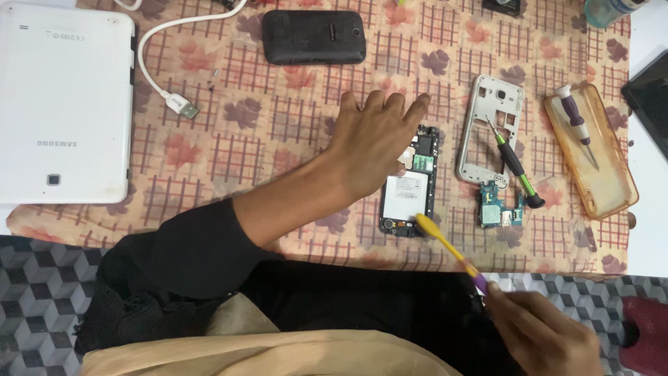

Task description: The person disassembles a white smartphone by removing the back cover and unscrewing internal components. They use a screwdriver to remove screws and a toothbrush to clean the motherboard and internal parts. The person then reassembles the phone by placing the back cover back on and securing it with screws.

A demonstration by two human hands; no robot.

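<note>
Left hand [376, 143] lies flat, fingers spread and released, on the opened phone [410, 188] on the desk [292, 118], while right hand [546, 334] grips a yellow toothbrush [449, 244] touching the phone's lower end.

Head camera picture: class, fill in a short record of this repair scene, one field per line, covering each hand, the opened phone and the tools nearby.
Left hand: spread flat, resting on the opened phone
Right hand: holds a yellow and purple brush, its tip at the phone's lower end
Surface: flower-patterned cloth
Right of phone: white phone frame, green screwdriver, circuit board
Orange case: holds a purple screwdriver
Far left: white tablet, white cable
Top: black phone
</note>
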